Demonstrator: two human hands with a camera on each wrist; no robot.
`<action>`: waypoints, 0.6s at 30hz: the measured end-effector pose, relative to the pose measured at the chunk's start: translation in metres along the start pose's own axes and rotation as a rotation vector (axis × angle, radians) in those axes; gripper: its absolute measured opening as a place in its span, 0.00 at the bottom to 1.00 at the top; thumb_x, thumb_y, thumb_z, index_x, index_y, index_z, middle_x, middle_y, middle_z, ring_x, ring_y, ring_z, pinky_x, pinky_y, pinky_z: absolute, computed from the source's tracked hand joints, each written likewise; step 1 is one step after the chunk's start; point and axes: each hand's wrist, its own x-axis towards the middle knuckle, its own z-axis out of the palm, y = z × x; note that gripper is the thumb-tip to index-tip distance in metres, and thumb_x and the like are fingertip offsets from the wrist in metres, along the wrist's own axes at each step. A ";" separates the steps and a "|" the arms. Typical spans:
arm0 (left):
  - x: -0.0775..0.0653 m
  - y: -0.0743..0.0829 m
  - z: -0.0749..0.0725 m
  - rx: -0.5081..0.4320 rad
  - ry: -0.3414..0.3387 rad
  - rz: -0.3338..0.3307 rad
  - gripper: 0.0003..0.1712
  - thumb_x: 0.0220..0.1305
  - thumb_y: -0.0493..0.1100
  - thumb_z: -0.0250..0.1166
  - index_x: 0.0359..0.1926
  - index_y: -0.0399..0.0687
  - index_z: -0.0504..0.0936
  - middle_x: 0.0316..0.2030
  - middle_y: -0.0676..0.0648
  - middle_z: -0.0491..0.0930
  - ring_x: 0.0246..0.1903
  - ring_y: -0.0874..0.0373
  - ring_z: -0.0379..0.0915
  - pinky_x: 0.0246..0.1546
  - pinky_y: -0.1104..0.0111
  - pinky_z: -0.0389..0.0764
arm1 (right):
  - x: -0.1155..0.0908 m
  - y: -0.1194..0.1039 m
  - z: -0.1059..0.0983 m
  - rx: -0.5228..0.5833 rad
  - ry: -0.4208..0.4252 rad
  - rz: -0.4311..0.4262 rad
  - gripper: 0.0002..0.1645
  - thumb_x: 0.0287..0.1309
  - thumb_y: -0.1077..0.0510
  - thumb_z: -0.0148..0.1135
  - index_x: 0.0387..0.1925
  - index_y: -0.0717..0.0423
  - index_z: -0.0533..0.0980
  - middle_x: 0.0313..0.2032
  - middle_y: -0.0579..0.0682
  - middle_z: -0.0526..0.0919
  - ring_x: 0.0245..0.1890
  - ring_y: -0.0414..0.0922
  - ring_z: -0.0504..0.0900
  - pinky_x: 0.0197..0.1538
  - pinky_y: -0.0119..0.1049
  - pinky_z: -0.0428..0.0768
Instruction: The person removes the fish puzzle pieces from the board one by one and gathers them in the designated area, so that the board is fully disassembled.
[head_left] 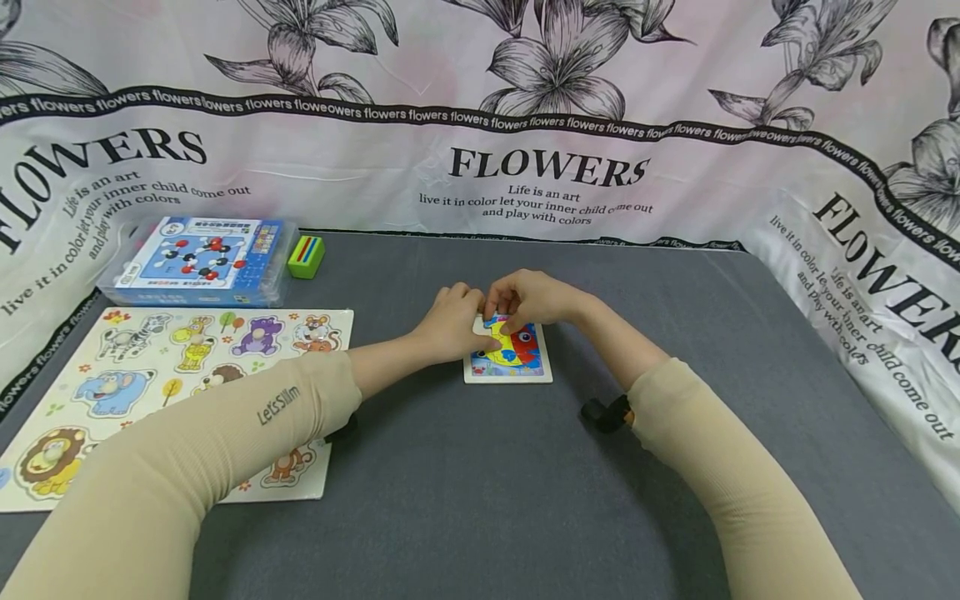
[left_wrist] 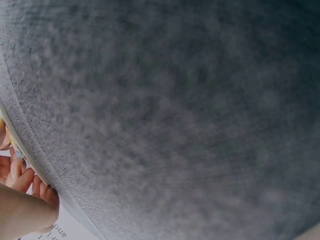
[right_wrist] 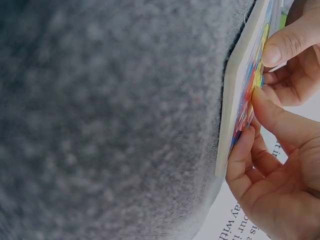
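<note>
Probably light and stiff, the puzzle (head_left: 519,353) lay on the table (head_left: 450,483); my left hand (head_left: 452,327) and right hand (head_left: 540,298) gripped it, thumbs on its face, fingers curled; its rim seemed the best hold.

A homelike play corner, with gray tabletop (head_left: 465,483), flower-printed sheet (head_left: 375,158) and animal puzzle board (head_left: 168,358).
</note>
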 end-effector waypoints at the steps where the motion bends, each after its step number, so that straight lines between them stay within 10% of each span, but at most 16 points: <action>1: 0.000 0.000 0.000 -0.001 -0.001 -0.002 0.31 0.58 0.54 0.72 0.56 0.40 0.75 0.54 0.40 0.71 0.53 0.47 0.62 0.54 0.58 0.68 | 0.000 0.000 0.000 0.001 0.002 0.006 0.12 0.54 0.67 0.70 0.41 0.55 0.80 0.36 0.51 0.79 0.38 0.46 0.75 0.42 0.33 0.76; 18: 0.001 0.001 -0.001 -0.001 -0.014 -0.024 0.33 0.59 0.54 0.71 0.58 0.41 0.73 0.56 0.40 0.70 0.55 0.46 0.61 0.55 0.58 0.69 | 0.001 -0.001 -0.004 -0.001 0.036 0.036 0.15 0.51 0.65 0.73 0.41 0.57 0.78 0.38 0.52 0.80 0.39 0.46 0.77 0.45 0.34 0.76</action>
